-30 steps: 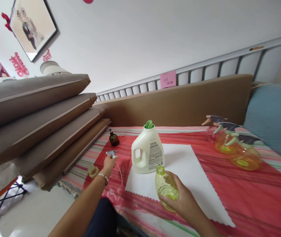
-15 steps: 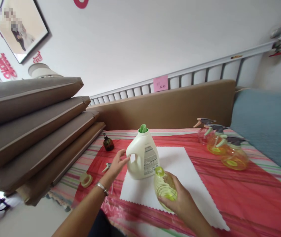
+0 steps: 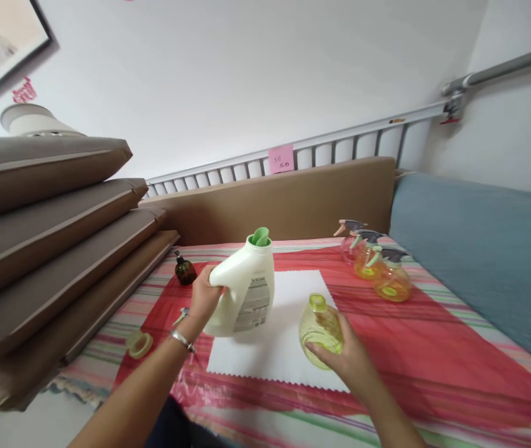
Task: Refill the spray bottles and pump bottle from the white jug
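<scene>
By its handle, my left hand (image 3: 204, 292) grips a large white detergent jug (image 3: 247, 286), tilted to the right, with a green pouring spout (image 3: 260, 237) at its uncapped mouth. My right hand (image 3: 340, 345) is wrapped round a clear yellow-green bottle (image 3: 316, 330) with no top on its neck. The bottle is nearly upright, to the right of the jug and apart from it. Below both lies a white sheet (image 3: 279, 361) with a zigzag edge. A spray head (image 3: 181, 315) and a pale round cap (image 3: 139, 344) lie left of my left hand.
Three spray bottles stand at the right, the nearest an orange-yellow spray bottle (image 3: 392, 285). A dark pump bottle (image 3: 184, 270) stands at the back left. Stacked cushions (image 3: 51, 249) rise on the left, and a blue cushion (image 3: 475, 249) borders the right.
My left hand has closed on the jug's handle, and the jug is now lifted and tilted right. My right hand still holds the bottle, moved slightly right of the jug. The view has turned right.
</scene>
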Tool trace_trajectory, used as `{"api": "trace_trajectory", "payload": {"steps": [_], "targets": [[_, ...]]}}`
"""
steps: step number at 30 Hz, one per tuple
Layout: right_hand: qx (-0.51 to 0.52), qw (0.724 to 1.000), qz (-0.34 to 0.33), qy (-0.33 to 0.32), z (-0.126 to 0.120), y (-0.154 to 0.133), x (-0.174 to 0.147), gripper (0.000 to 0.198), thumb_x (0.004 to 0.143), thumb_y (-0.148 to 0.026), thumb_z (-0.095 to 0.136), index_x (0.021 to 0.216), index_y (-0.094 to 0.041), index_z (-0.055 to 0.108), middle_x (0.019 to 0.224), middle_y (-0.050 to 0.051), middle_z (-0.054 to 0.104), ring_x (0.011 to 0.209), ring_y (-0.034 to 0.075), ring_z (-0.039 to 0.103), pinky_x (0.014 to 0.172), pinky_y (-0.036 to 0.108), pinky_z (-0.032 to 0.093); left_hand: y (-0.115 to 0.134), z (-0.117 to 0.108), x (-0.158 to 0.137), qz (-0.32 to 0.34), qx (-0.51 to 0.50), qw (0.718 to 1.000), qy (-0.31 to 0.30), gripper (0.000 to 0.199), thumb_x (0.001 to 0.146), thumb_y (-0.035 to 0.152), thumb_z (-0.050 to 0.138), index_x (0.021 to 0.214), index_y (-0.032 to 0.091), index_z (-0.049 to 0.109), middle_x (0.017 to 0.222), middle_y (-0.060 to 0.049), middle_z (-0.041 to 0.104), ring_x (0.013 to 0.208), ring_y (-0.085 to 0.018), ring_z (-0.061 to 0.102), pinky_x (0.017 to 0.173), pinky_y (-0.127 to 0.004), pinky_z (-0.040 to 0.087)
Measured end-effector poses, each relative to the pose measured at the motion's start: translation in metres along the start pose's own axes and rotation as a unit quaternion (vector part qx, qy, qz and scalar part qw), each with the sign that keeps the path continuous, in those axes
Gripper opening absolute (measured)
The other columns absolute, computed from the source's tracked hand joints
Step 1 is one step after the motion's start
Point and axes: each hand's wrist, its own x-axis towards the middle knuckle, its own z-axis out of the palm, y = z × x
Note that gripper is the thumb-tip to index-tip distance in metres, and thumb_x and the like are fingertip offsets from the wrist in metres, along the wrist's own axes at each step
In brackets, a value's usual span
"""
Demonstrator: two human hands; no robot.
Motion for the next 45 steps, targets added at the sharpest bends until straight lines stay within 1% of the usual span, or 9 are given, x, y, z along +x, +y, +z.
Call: {"api": "trace_trajectory", "payload": {"steps": [3, 8, 12, 17, 20, 23, 31, 36, 45], "targets": [[-0.008, 1.000, -0.007, 0.018, -0.007, 0.000, 0.000, 0.067, 0.061, -0.042, 0.064, 0.121, -0.024, 0.038, 0.113, 0.009, 0.058, 0.103, 0.026, 0.056, 0.090, 0.041, 0.043, 0.000, -0.004, -0.015, 0.019, 0.016, 0.999, -0.046, 0.029, 0.062, 0.011, 0.053, 0.089, 0.017, 0.062, 0.083, -0.001, 0.067, 0.079, -0.017, 0.060, 0.072, -0.026, 0.045], [-0.042, 0.999, -0.012, 0.026, -0.030, -0.005, -0.004, 0.067, 0.062, -0.041, 0.065, 0.120, -0.023, 0.038, 0.112, 0.010, 0.059, 0.103, 0.026, 0.057, 0.089, 0.040, 0.044, -0.023, -0.001, -0.025, 0.024, 0.052, 0.995, -0.078, 0.027, 0.066, 0.014, 0.050, 0.092, 0.018, 0.060, 0.085, -0.002, 0.068, 0.079, -0.018, 0.062, 0.070, -0.025, 0.045], [-0.173, 0.984, -0.041, 0.018, -0.056, -0.030, 0.002, 0.070, 0.062, -0.037, 0.066, 0.124, -0.023, 0.036, 0.121, 0.010, 0.054, 0.108, 0.026, 0.054, 0.091, 0.041, 0.042, -0.035, -0.002, -0.019, 0.023, 0.056, 0.994, -0.087, 0.019, 0.071, 0.020, 0.050, 0.088, 0.018, 0.059, 0.081, -0.002, 0.067, 0.076, -0.019, 0.062, 0.066, -0.025, 0.044], [-0.353, 0.926, -0.133, -0.014, -0.078, -0.078, 0.026, 0.068, 0.064, -0.038, 0.066, 0.124, -0.023, 0.038, 0.124, 0.008, 0.052, 0.114, 0.025, 0.049, 0.094, 0.039, 0.039, -0.010, 0.008, -0.016, 0.070, 0.177, 0.967, -0.169, 0.020, 0.075, 0.017, 0.047, 0.092, 0.022, 0.056, 0.082, -0.002, 0.068, 0.076, -0.018, 0.064, 0.064, -0.023, 0.041], [-0.462, 0.867, -0.185, -0.035, -0.086, -0.097, 0.039, 0.065, 0.069, -0.041, 0.061, 0.126, -0.021, 0.038, 0.126, 0.010, 0.051, 0.116, 0.026, 0.046, 0.096, 0.040, 0.036, 0.011, 0.018, -0.014, 0.090, 0.245, 0.945, -0.198, 0.019, 0.079, 0.019, 0.045, 0.093, 0.022, 0.056, 0.083, -0.004, 0.069, 0.077, -0.020, 0.064, 0.062, -0.024, 0.040], [-0.539, 0.817, -0.200, -0.052, -0.092, -0.106, 0.044, 0.063, 0.070, -0.039, 0.059, 0.127, -0.019, 0.040, 0.124, 0.011, 0.053, 0.114, 0.027, 0.047, 0.094, 0.039, 0.037, 0.023, 0.026, -0.012, 0.108, 0.246, 0.941, -0.207, 0.023, 0.078, 0.017, 0.045, 0.097, 0.023, 0.056, 0.090, -0.004, 0.069, 0.082, -0.021, 0.064, 0.063, -0.026, 0.040], [-0.622, 0.751, -0.207, -0.076, -0.099, -0.111, 0.045, 0.051, 0.069, -0.027, 0.057, 0.119, -0.021, 0.047, 0.105, 0.009, 0.060, 0.093, 0.024, 0.055, 0.074, 0.031, 0.040, 0.030, 0.031, -0.012, 0.124, 0.247, 0.935, -0.222, 0.029, 0.075, 0.013, 0.047, 0.100, 0.025, 0.056, 0.096, -0.003, 0.068, 0.089, -0.021, 0.063, 0.067, -0.026, 0.041], [-0.670, 0.706, -0.212, -0.092, -0.102, -0.120, 0.050, 0.056, 0.065, -0.022, 0.058, 0.120, -0.020, 0.047, 0.098, 0.010, 0.059, 0.086, 0.025, 0.054, 0.072, 0.032, 0.037, 0.032, 0.031, -0.012, 0.137, 0.245, 0.932, -0.230, 0.027, 0.076, 0.014, 0.046, 0.099, 0.025, 0.055, 0.094, -0.003, 0.068, 0.089, -0.022, 0.063, 0.070, -0.027, 0.042], [-0.731, 0.630, -0.230, -0.127, -0.100, -0.139, 0.054, 0.057, 0.064, -0.011, 0.052, 0.120, -0.021, 0.048, 0.101, 0.011, 0.057, 0.092, 0.026, 0.050, 0.078, 0.035, 0.033, 0.037, 0.035, -0.014, 0.157, 0.247, 0.928, -0.230, 0.031, 0.072, 0.010, 0.048, 0.099, 0.024, 0.055, 0.092, -0.005, 0.068, 0.086, -0.023, 0.063, 0.069, -0.029, 0.041]]}}
